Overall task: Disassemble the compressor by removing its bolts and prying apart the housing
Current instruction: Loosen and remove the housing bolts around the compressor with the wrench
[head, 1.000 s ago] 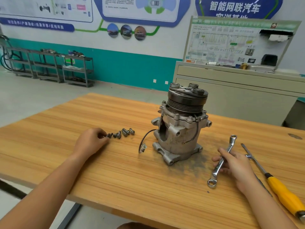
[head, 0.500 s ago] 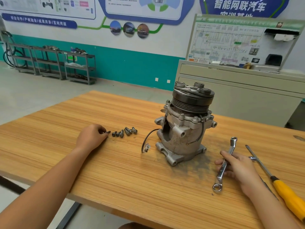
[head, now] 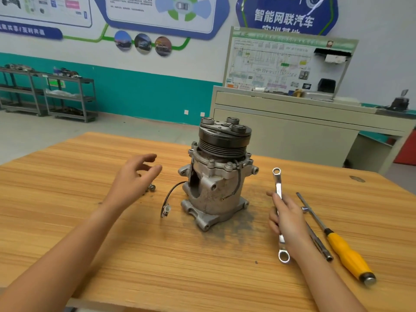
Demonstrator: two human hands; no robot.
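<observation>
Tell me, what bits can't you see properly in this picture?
All from the head view:
- Most of the bolts hide behind the left hand, so they can't be counted.
- The middle of the wrench is covered by the right hand gripping it.
- The far side of the compressor faces away from the camera.
- The wall posters are cut off by the top edge, and their print is too small to read.

Bare forearms [head: 56, 255] to the frame's edge, and bare hands: left hand [head: 132, 176], right hand [head: 288, 218].
</observation>
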